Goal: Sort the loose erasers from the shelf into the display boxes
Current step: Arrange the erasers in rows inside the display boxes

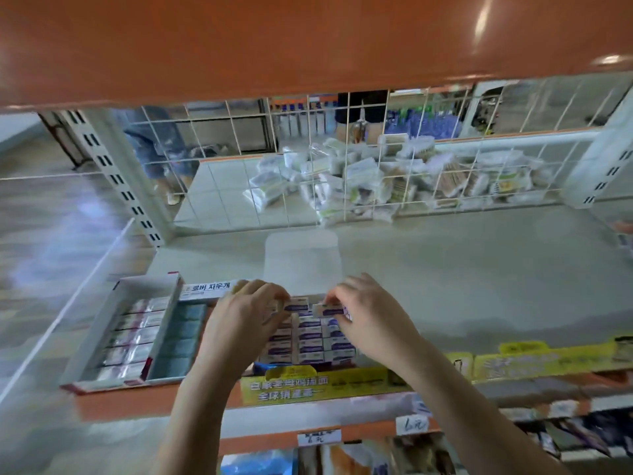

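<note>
Grey shelving (445, 269) fills the middle of the view, a pale metal shelf board with an orange front edge, and another orange shelf (308, 39) hangs close overhead. Behind the board stands a white wire grid (346, 159), and through it a heap of clear-wrapped packets (394, 180) lies on the far side of the unit. To the left, past a slotted white upright (113, 173), the tiled shop floor shows, blurred, with someone's legs in blue shorts standing on it. A yellow printed strip (294, 385) runs along the front edge, and handwritten price tags (411, 423) hang on the shelf below.

At the front left of the board sits a white display box (102, 323) with red trim; one compartment holds a row of wrapped erasers, the next holds blue-green ones. A raised flap with Korean lettering (209, 289) stands behind it. Just to its right, partly under the hands, is a second display box (308, 341) packed with rows of white erasers in purple sleeves.

Both hands hover above that second box. The left hand (246, 313) has its fingers curled around a purple-sleeved eraser (294, 307). The right hand (370, 310) pinches another such eraser (329, 310) between thumb and fingertips, the two erasers nearly end to end.
</note>
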